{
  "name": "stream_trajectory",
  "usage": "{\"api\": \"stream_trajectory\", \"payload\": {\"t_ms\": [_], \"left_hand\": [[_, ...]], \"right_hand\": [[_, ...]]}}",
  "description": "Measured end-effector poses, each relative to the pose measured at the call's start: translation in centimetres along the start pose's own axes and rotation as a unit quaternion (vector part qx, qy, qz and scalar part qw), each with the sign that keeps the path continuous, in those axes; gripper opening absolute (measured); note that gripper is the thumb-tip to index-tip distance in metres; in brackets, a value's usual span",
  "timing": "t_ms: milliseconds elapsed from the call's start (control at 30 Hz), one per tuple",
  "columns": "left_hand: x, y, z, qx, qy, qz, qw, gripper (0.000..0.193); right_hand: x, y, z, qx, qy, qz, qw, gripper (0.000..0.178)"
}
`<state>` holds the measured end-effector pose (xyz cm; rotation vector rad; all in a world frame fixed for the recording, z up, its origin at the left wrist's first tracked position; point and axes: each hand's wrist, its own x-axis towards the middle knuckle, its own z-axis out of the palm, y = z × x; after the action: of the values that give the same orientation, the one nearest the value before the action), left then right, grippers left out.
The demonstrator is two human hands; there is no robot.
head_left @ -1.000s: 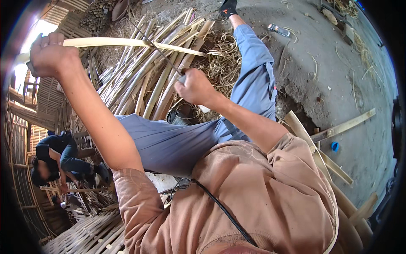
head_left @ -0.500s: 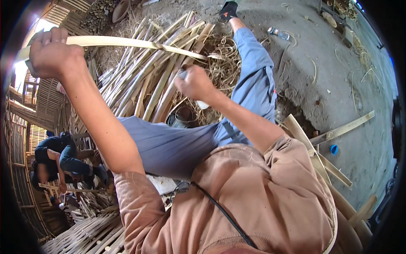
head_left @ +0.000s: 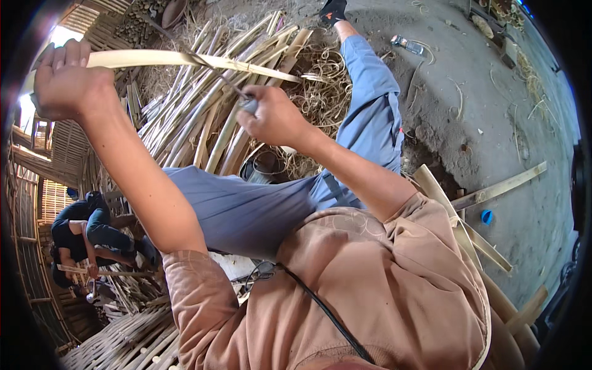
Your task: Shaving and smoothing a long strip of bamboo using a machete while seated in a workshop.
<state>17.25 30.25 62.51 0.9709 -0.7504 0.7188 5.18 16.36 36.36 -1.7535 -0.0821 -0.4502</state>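
Note:
My left hand (head_left: 65, 80) is raised at the upper left and grips one end of a long pale bamboo strip (head_left: 185, 60), which runs level to the right. My right hand (head_left: 271, 117) is closed on the handle of a knife (head_left: 228, 83), whose thin dark blade slants up-left and meets the strip near its middle. Below both hands lie my legs in blue trousers (head_left: 259, 203). Behind the strip is a heap of split bamboo canes (head_left: 209, 123).
Curled bamboo shavings (head_left: 320, 74) lie beside the heap. A plastic bottle (head_left: 408, 44) and a blue cap (head_left: 486, 216) sit on the grey ground, with loose bamboo slats (head_left: 499, 185) at right. Another person (head_left: 86, 234) crouches at lower left near woven bamboo panels (head_left: 117, 339).
My right hand and the knife have moved up-left along the strip. My left hand has shifted slightly with its end of the strip.

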Motion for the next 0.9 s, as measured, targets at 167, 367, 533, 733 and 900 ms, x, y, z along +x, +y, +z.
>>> {"api": "stream_trajectory", "payload": {"t_ms": [167,367,533,733,900], "left_hand": [[-1.3,0.7,1.8,0.019,0.08,0.009,0.997,0.021],[-0.3,-0.1,0.0,0.066,0.145,0.023,0.987,0.019],[0.5,-0.4,-0.4,0.058,0.071,0.028,0.995,0.033],[0.3,-0.8,0.2,0.104,0.118,0.047,0.986,0.03],[0.0,-0.2,0.1,0.079,0.109,0.038,0.99,0.03]], "right_hand": [[-1.3,7.6,0.2,-0.056,-0.013,0.137,0.989,0.024],[-1.9,6.9,1.0,-0.071,-0.029,0.174,0.982,0.031],[-0.9,1.1,2.1,0.002,0.076,-0.074,0.994,0.014],[-3.8,15.4,-1.5,-0.162,0.006,0.172,0.972,0.032],[-1.9,7.8,0.0,-0.066,0.017,0.137,0.988,0.027]]}}
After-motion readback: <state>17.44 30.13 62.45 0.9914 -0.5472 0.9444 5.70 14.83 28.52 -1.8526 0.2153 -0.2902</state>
